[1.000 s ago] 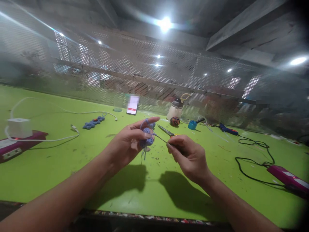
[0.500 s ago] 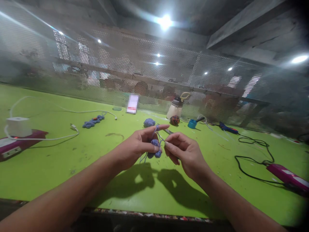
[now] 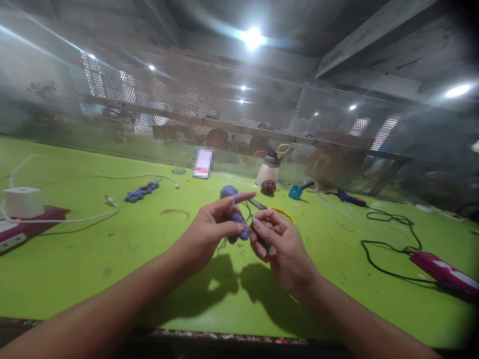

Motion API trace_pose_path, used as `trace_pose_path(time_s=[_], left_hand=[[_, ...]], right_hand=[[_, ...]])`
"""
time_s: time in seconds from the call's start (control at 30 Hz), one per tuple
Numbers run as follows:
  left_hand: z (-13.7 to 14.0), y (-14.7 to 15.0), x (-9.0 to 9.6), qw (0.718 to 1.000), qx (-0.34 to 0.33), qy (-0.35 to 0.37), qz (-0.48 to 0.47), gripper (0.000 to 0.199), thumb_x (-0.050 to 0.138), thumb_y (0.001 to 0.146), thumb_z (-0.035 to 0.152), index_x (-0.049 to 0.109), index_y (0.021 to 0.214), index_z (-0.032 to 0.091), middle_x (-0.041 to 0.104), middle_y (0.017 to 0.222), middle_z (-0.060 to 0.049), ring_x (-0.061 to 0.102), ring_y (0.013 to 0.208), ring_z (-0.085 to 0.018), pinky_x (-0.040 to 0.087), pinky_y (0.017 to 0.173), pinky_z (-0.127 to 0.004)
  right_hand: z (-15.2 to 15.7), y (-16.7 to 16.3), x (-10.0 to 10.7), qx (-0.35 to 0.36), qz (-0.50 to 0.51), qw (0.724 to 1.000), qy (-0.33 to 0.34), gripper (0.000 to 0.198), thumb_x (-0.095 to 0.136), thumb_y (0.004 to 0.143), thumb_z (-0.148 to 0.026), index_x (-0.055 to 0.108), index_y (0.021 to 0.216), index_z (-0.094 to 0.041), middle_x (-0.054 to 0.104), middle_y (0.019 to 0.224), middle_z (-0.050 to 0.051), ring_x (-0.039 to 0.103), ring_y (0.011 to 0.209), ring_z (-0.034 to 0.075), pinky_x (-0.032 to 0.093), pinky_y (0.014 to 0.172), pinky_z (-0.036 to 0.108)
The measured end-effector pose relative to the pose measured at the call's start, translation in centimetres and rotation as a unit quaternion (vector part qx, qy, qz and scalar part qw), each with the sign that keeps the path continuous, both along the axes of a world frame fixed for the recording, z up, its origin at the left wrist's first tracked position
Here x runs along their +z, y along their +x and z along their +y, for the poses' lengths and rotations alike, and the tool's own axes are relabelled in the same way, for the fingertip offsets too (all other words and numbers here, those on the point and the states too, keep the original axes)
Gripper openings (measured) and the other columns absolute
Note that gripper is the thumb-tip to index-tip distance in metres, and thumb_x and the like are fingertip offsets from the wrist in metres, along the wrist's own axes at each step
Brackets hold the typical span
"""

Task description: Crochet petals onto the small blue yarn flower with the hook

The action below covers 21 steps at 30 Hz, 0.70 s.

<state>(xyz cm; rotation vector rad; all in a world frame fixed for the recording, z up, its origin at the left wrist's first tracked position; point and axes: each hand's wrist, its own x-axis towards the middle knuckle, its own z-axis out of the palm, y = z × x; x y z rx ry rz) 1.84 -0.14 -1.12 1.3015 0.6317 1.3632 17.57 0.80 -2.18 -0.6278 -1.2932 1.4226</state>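
Note:
My left hand [image 3: 209,223] pinches a small purple-blue crochet piece [image 3: 244,233] between thumb and fingers. Yarn of the same colour loops over its outstretched index finger, and loose tails hang below the piece. Close on the right, my right hand [image 3: 282,244] is closed around a crochet hook [image 3: 267,248]; only part of its dark handle shows, and its tip by the stitches is hard to make out. Just behind the left fingers lies a purple-blue yarn ball [image 3: 227,190]. Scissors [image 3: 291,216] with yellow handles lie behind the right hand, partly hidden.
On the green table [image 3: 149,279] are a blue crocheted strip [image 3: 141,192], a phone [image 3: 203,163], a bottle [image 3: 266,172], a dark multicoloured ball [image 3: 268,187], a blue tape roll [image 3: 295,192] and a blue glue gun [image 3: 351,198]. Power strips [image 3: 445,271] with cables flank both sides.
My right hand has come slightly left and closer to the crochet piece. The yellow scissor handles now show behind it. The whole view has shifted a little.

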Motion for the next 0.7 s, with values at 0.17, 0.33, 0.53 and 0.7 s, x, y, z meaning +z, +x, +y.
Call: trace_pose_path(time_s=[0.17,0.33,0.53,0.7], left_hand=[[0.2,-0.7,0.5,0.993,-0.04,-0.056,-0.095,0.044,0.07,0.065,0.007,0.076,0.106,0.024,0.054,0.073,0.002,0.05,0.067,-0.009,0.04,0.066,-0.023],[0.3,-1.5,0.7,0.995,-0.039,-0.049,-0.076,0.046,0.069,0.065,0.008,0.075,0.108,0.024,0.054,0.074,0.002,0.05,0.066,-0.009,0.04,0.066,-0.023],[0.3,-1.3,0.5,0.993,-0.014,0.062,0.1,0.057,0.066,0.073,0.01,0.064,0.128,0.025,0.049,0.066,0.004,0.044,0.062,-0.01,0.035,0.061,-0.025],[0.3,-1.0,0.3,0.989,-0.012,0.067,0.133,0.063,0.063,0.074,0.009,0.057,0.135,0.022,0.048,0.065,0.005,0.043,0.06,-0.01,0.035,0.059,-0.026]], right_hand=[[0.3,0.4,-0.1,-0.037,-0.055,0.993,0.099,0.014,0.07,0.084,-0.028,0.06,0.082,-0.019,0.058,0.057,-0.004,0.044,0.042,0.006,0.035,0.038,0.017],[0.4,0.6,0.4,-0.053,-0.105,0.984,0.134,0.014,0.071,0.082,-0.027,0.061,0.081,-0.018,0.058,0.057,-0.004,0.046,0.042,0.006,0.038,0.039,0.018],[0.9,0.6,0.1,0.003,-0.093,0.994,0.064,0.018,0.072,0.081,-0.032,0.06,0.084,-0.019,0.059,0.057,-0.004,0.043,0.038,0.005,0.032,0.036,0.017],[0.8,0.7,0.5,0.024,-0.124,0.992,-0.003,0.023,0.071,0.079,-0.034,0.059,0.09,-0.018,0.059,0.06,-0.004,0.041,0.038,0.004,0.028,0.035,0.017]])
